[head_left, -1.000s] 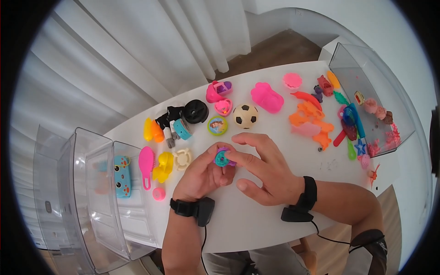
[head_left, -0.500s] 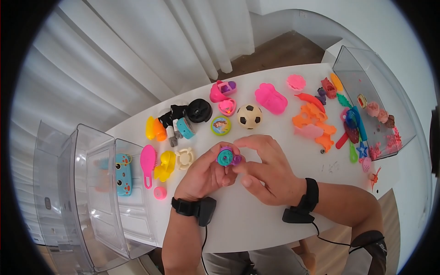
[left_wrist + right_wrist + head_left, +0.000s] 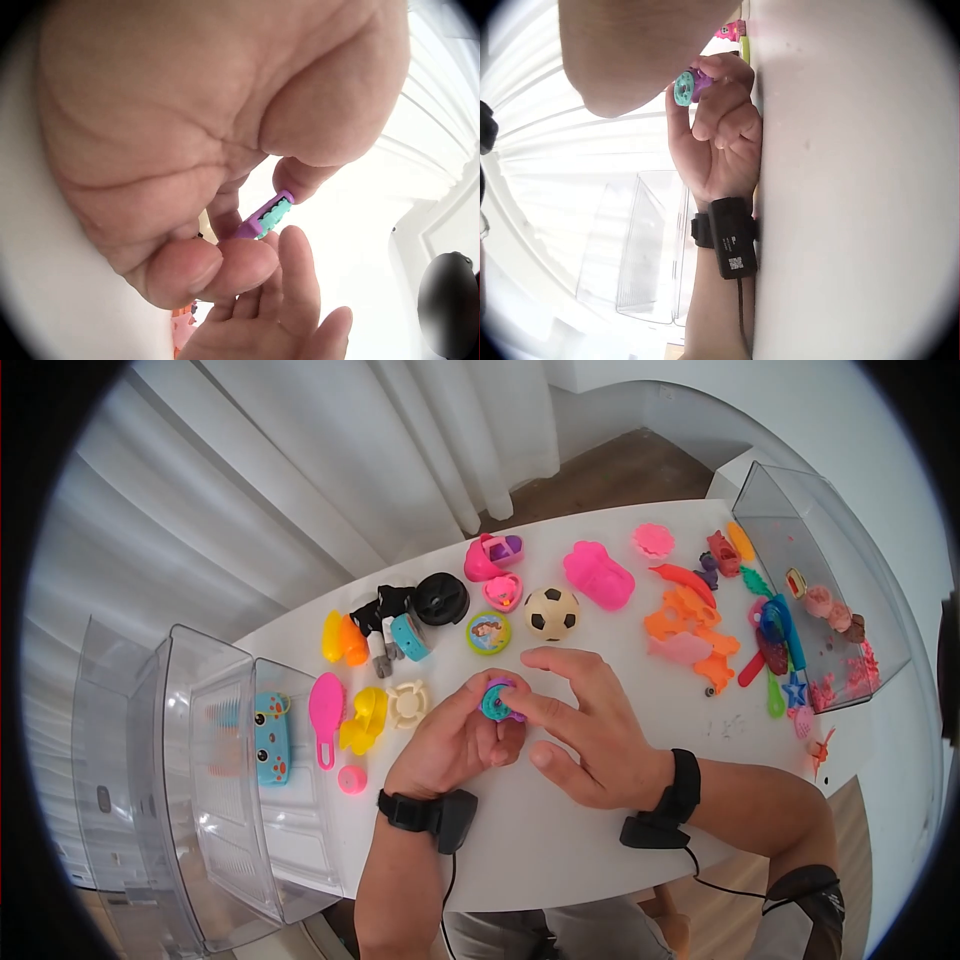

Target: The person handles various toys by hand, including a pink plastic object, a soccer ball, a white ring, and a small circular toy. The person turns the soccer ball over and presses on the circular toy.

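Note:
A small toy with a teal toothed wheel on a purple base is pinched between the thumb and fingers of my left hand, above the near part of the table. In the left wrist view the toy appears edge-on, purple frame on one side and teal teeth on the other. My right hand reaches in from the right, its extended index finger right at the teal wheel and its thumb held apart. In the right wrist view the teal wheel faces outward from the left fingertips.
Beyond my hands lie a toy football, a round green-rimmed picture disc and a black round piece. A pink hairbrush and yellow toy are at left, beside clear bins. Orange moulds and a clear box stand right.
My right index finger drew back from the teal wheel, showing a purple knob, then came onto it again. The left hand kept its pinch on the toy. The head view shifted slightly.

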The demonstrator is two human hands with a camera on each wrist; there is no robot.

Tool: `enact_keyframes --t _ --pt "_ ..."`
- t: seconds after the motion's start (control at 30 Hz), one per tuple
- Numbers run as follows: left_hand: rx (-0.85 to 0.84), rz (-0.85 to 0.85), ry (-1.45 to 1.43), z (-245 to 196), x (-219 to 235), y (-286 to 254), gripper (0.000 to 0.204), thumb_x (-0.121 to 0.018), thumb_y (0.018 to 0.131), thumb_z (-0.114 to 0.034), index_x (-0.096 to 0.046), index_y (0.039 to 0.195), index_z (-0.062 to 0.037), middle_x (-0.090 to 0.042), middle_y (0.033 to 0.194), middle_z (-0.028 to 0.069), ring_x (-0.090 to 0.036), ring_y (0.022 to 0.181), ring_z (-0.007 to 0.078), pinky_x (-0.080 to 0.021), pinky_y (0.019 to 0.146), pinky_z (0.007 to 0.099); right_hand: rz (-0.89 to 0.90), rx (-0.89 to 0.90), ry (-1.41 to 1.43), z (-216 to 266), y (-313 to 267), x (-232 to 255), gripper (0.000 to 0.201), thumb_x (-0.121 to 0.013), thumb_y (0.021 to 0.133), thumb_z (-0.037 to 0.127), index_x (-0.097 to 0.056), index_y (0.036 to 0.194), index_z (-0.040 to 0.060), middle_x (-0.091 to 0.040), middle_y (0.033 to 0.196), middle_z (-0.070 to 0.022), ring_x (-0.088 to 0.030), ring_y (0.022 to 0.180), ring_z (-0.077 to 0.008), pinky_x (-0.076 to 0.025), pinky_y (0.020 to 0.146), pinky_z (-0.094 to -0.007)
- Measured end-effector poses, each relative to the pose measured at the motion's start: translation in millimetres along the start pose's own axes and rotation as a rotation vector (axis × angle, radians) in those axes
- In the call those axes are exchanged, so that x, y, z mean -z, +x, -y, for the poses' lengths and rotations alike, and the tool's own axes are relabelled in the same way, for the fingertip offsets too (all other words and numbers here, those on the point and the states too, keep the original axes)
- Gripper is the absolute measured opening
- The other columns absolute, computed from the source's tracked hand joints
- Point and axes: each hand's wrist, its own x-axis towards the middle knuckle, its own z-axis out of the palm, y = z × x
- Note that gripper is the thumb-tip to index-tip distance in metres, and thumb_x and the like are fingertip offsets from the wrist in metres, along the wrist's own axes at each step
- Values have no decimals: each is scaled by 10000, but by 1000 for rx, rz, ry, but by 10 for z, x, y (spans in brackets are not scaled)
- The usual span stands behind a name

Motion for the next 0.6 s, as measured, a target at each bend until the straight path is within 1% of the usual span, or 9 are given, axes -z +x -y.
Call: enact_keyframes --t 0.03,0.1,0.17,0.2,0.27,0.4,0.5,0.57,0.6 --pt "4 -29 -1 6 -13 1 436 -414 1161 -472 -604 1263 -92 -623 980 -9 -558 745 121 -457 647 250 17 29 -14 -27 -12 2 265 -650 1011 282 -711 1075 32 -584 1362 -208 -589 1194 -408 -464 999 -501" --pt "7 -36 8 -22 -57 -3 439 -414 1161 -474 -602 1263 -91 -625 980 -7 -558 742 122 -457 645 251 35 60 -27 -64 -17 16 265 -650 1010 277 -706 1091 32 -583 1363 -208 -588 1195 -410 -463 1002 -501" --pt "13 -40 22 -29 -65 -1 441 -414 1161 -476 -601 1264 -90 -627 981 -5 -558 740 122 -457 643 253 80 84 34 -83 -20 35 265 -651 1007 273 -705 1103 32 -580 1365 -209 -586 1197 -413 -462 1011 -504" --pt "9 -35 10 -17 -45 4 442 -413 1162 -476 -601 1263 -90 -630 986 -3 -559 740 122 -458 641 254 77 83 33 -60 -6 35 265 -651 1007 273 -705 1103 32 -580 1365 -209 -586 1197 -413 -462 1011 -504" --pt "11 -29 1 -5 -23 7 443 -412 1162 -477 -601 1263 -89 -633 991 -1 -560 739 122 -458 639 256 30 15 -20 14 24 30 265 -653 1005 266 -700 1128 36 -576 1369 -209 -583 1200 -415 -461 1017 -504" --pt "0 -23 18 -5 -25 9 445 -406 1165 -475 -603 1261 -88 -637 1001 5 -558 735 124 -457 633 259 27 19 -29 -54 -14 10 273 -661 999 267 -697 1137 33 -574 1370 -212 -582 1203 -418 -459 1020 -504" --pt "-4 -2 -3 4 5 3 447 -401 1166 -475 -604 1260 -88 -638 1004 15 -556 731 125 -453 632 258 78 73 12 -45 -1 19 299 -662 1002 271 -681 1183 34 -572 1377 -217 -580 1208 -423 -460 1021 -508" --pt "-2 8 -39 17 28 1 449 -399 1166 -475 -604 1259 -87 -640 1005 21 -555 729 126 -450 631 257 21 11 -22 2 21 7 283 -661 1004 275 -684 1159 39 -579 1369 -216 -582 1208 -417 -463 1019 -503" --pt "1 -5 -28 20 34 -2 457 -396 1163 -475 -592 1276 -78 -643 1063 31 -607 841 139 -481 660 264 23 13 -22 -15 12 1 283 -661 1004 275 -684 1159 39 -579 1369 -216 -582 1208 -417 -463 1019 -503"
